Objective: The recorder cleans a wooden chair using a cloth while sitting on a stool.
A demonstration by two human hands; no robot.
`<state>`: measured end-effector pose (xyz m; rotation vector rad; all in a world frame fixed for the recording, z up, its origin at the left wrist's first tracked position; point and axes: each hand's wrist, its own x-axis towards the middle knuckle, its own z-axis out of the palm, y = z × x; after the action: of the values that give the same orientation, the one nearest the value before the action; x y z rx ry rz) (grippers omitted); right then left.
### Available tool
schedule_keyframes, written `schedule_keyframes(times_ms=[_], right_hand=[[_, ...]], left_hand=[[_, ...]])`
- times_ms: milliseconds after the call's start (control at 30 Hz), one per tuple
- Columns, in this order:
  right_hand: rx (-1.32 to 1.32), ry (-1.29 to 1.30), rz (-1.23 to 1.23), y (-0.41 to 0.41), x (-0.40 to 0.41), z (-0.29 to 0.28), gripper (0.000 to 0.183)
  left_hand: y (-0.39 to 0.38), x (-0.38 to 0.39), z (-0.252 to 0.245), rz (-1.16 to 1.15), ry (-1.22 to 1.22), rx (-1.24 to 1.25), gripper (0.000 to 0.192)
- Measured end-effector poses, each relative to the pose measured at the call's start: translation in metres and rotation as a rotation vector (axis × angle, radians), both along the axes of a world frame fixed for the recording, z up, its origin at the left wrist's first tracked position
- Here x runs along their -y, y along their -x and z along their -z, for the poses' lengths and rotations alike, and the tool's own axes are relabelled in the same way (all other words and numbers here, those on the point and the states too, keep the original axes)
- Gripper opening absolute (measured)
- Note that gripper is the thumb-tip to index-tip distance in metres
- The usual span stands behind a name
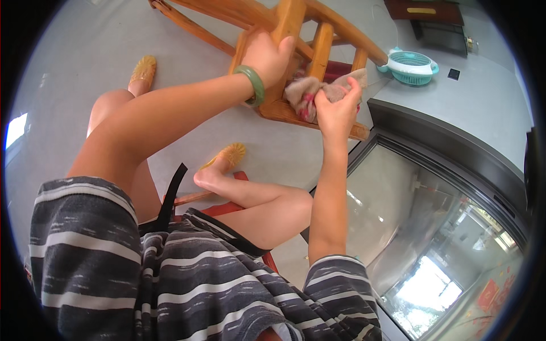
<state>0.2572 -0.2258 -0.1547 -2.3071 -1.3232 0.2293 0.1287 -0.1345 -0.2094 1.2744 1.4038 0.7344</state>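
Note:
A varnished wooden chair point(322, 47) lies tilted before me at the top of the view, its slats and legs at a slant. My left hand point(266, 57), with a green bangle point(251, 85) at the wrist, grips a bar of its frame; the fingertips are hidden behind the wood. My right hand point(337, 111) pinches a crumpled beige and pink cloth point(305, 96) and presses it against the chair's lower rail point(283, 111). Part of the cloth sticks out past my fingers.
Beyond the chair stands a white and turquoise plastic basket-like appliance point(411, 66). A dark-framed glass panel point(396, 204) reflects a window at the right. Red seat parts point(222, 209) show beneath my legs. A dark brown piece of furniture point(426, 12) stands at the upper right.

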Motion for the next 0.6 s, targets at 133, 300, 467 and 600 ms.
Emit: schedule_keyframes(times_ms=[133, 300, 467, 600], right_hand=[[0.167, -0.13, -0.161, -0.002, -0.041, 0.029, 0.073], [0.245, 0.239, -0.255, 0.011, -0.07, 0.014, 0.072], [0.176, -0.115, -0.174, 0.009, -0.056, 0.029, 0.066], [0.145, -0.21, -0.143, 0.008, -0.056, 0.034, 0.052]], left_hand=[[-0.002, 0.001, -0.002, 0.0, -0.013, 0.013, 0.058], [-0.001, 0.0, 0.003, -0.038, -0.083, -0.009, 0.058], [-0.001, -0.001, -0.001, -0.02, -0.018, 0.023, 0.06], [0.001, -0.002, -0.001, -0.01, 0.02, 0.032, 0.061]])
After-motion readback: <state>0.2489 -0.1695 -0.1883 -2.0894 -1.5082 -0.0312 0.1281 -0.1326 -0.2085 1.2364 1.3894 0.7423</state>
